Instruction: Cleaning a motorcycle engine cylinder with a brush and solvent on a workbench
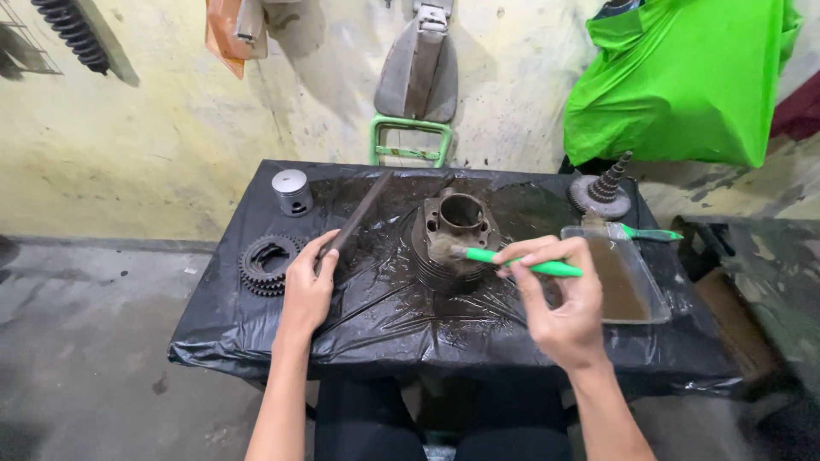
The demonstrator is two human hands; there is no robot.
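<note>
Item 1: my right hand (pixel 564 312) pinches a green-handled brush (pixel 521 261), bristles touching the finned cylinder (pixel 453 241) mid-table. Item 2: my left hand (pixel 307 286) clasps a long dark file (pixel 359 218); a green plastic bag (pixel 683 77) hangs upper right.

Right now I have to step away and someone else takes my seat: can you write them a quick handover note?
Left hand: grips the lower end of a long dark file lying on the black sheet.
Right hand: holds a green-handled brush, bristles against the finned engine cylinder at centre.
Nearby: tray of brown liquid, second brush on it.
Done: cylinder partly wet.
Left: cylinder still looks grimy.
</note>
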